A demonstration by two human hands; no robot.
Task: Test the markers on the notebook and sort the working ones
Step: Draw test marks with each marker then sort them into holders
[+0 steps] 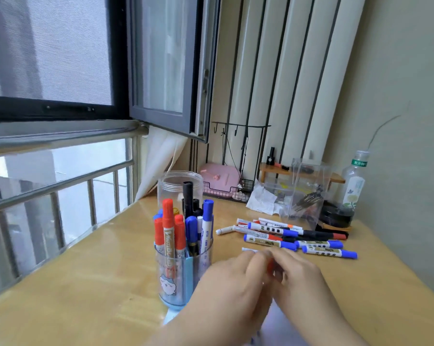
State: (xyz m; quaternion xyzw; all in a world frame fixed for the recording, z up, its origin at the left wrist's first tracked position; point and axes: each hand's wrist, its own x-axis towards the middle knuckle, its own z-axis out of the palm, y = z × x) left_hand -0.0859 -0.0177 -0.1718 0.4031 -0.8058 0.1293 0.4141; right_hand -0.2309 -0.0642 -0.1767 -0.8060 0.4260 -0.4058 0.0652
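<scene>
My left hand (pixel 232 278) and right hand (pixel 298 273) both pinched a blurred red marker (pixel 270 267) | cup (pixel 183 275) of markers just left | loose markers (pixel 298 237) beyond.

Illumination: soft daylight entering through window (pixel 61 58) at left, overall bright, even. Shadows weak, diffuse. Broad glare streaks on glossy desk (pixel 86 283) surface near window side. Motion blur on both hands (pixel 268 278); edges smeared. Wide-angle distortion: window frame, wall lines lean and bow toward frame edges. Background slightly soft.
</scene>
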